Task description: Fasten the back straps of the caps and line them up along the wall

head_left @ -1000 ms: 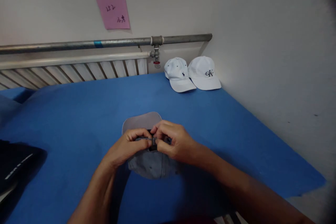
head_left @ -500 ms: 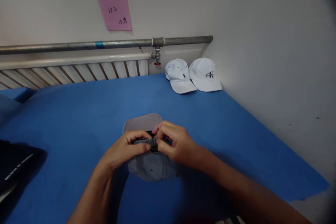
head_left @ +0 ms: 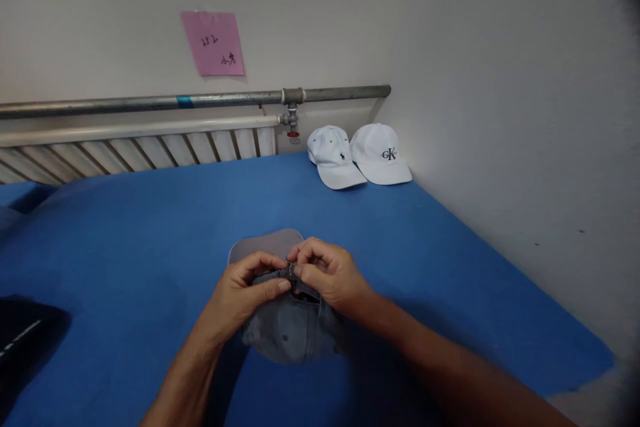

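A grey baseball cap (head_left: 287,333) is held over the blue table surface, its strap side toward me and its paler brim pointing away. At the back opening, my left hand (head_left: 250,287) pinches the cap's strap from the left, thumb below and fingers above. From the right, my right hand (head_left: 327,273) pinches the same strap (head_left: 291,271) beside a small buckle, thumb against fingers. The two hands' fingertips nearly meet there. Fingers partly hide the buckle, so its exact fastening cannot be made out.
Two white caps, one with a small dark emblem (head_left: 333,153) and one with black letters (head_left: 380,153), sit at the far right corner by the wall. A dark cap-like item (head_left: 35,340) lies at left. Behind are a radiator (head_left: 150,150), a pipe (head_left: 150,103) and a pink note (head_left: 215,43).
The view has tilted up and shifted slightly. Both hands still grip the strap; the right fingers have shifted on it, and more of the cap's back opening shows beneath them.
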`<action>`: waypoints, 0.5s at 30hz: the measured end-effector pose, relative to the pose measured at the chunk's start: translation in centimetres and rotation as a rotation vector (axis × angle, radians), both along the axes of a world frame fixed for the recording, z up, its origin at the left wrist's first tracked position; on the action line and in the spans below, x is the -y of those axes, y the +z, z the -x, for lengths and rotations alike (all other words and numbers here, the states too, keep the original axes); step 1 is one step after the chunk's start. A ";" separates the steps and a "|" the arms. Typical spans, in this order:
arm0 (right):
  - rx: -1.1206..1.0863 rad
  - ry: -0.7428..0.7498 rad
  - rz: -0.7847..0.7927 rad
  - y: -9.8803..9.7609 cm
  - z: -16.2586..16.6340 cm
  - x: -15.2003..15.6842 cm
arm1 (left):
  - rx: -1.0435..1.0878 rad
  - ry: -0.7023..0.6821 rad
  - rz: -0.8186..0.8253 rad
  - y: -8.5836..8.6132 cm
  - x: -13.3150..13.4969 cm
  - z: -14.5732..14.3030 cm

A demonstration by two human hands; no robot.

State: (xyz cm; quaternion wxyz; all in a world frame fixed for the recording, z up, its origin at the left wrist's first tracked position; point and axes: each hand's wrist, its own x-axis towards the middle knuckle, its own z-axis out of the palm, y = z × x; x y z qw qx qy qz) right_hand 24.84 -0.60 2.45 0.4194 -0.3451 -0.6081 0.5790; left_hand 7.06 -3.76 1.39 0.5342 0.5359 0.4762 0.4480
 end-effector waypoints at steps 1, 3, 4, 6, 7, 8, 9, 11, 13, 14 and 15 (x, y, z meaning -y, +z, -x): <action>0.006 -0.003 -0.012 0.0 0.0 0.0 | -0.016 0.004 -0.008 0.0 0.0 -0.1; 0.015 -0.005 -0.031 0.0 -0.1 -0.1 | -0.038 0.012 -0.026 0.0 0.0 -0.2; 0.017 -0.006 -0.040 -0.1 -0.2 -0.1 | -0.044 0.015 -0.034 -0.1 0.0 -0.2; 0.026 -0.008 -0.054 -0.1 -0.2 -0.1 | -0.063 0.018 -0.048 -0.2 0.0 -0.2; 0.030 -0.007 -0.058 -0.1 -0.2 -0.1 | -0.077 0.018 -0.053 -0.2 0.0 -0.2; 0.035 -0.007 -0.066 -0.2 -0.2 -0.1 | -0.093 0.019 -0.059 -0.2 0.0 -0.2; 0.040 -0.008 -0.079 -0.2 -0.2 -0.1 | -0.109 0.021 -0.066 -0.2 0.0 -0.1; 0.059 -0.017 -0.122 -0.2 -0.2 -0.1 | -0.139 0.022 -0.079 -0.2 0.0 0.0; 0.090 -0.039 -0.178 -0.2 -0.3 -0.1 | -0.157 0.022 -0.091 -0.1 0.1 0.0; 0.112 -0.052 -0.206 -0.2 -0.3 0.0 | -0.166 0.017 -0.096 0.0 0.1 -0.1; 0.138 -0.066 -0.237 -0.2 -0.3 0.0 | -0.176 0.010 -0.102 0.0 0.1 -0.1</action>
